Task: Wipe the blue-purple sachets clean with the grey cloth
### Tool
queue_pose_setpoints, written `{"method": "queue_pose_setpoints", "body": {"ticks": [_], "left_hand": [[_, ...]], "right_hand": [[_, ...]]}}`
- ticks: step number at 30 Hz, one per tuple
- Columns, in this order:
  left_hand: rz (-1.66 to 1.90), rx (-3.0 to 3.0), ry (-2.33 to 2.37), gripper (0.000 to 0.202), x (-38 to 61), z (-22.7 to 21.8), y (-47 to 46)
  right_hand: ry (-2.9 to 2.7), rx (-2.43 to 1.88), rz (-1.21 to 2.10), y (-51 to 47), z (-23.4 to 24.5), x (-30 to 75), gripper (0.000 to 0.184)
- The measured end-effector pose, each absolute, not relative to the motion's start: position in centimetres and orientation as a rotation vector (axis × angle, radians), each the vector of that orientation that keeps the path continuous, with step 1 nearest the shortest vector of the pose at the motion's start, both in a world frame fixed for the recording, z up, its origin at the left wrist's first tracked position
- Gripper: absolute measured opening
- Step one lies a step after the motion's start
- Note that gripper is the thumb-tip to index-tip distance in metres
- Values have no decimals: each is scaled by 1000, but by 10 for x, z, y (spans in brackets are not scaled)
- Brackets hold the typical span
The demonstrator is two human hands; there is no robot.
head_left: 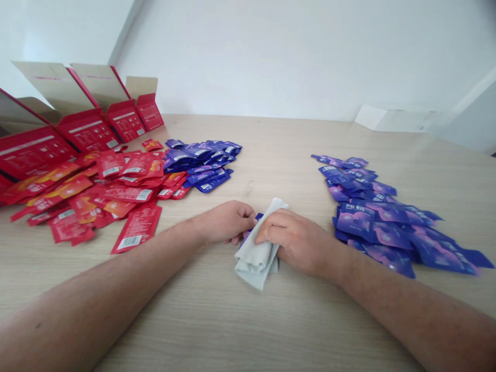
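Observation:
My left hand (228, 222) pinches one edge of a purple sachet (246, 236), most of which is hidden under a folded white cloth (256, 253). Fingers of my right hand (298, 240) are wrapped round the cloth and press it against the sachet. Both hands meet just above the middle of the table. To the right lies a spread pile of purple sachets (372, 222), printed sides up. A smaller pile of purple sachets (203, 157) lies beyond my left hand, many with barcodes showing.
Red and orange sachets (120, 181) are heaped at the left, touching the small purple pile. Several open red boxes (89, 129) stand behind them along the table's (271, 144) far left. A white box (395, 119) lies by the wall at the back right.

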State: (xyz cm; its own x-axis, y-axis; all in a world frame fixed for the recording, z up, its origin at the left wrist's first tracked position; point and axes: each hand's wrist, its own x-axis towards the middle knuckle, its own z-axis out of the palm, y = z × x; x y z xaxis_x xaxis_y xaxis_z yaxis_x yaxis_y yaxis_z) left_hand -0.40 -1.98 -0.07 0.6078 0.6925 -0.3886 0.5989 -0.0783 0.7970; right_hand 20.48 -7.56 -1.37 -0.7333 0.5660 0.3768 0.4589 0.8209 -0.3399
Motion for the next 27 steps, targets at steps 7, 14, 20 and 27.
{"method": "queue_pose_setpoints", "body": {"ticks": [7,14,20,27], "left_hand": [[128,1766,1062,18,-4,-1,-20],[116,1758,1058,18,-3,1,-20],[130,1774,1067,20,-4,-1,-21],[129,1741,1062,20,-4,0,-20]], "right_hand": [[-2531,-777,319,-82,-12,201,31],[-2503,-829,278,-81,-11,202,29],[-2578,-705,270,-90,-11,196,23],[-2530,-860,235,-86,-11,200,30]]}}
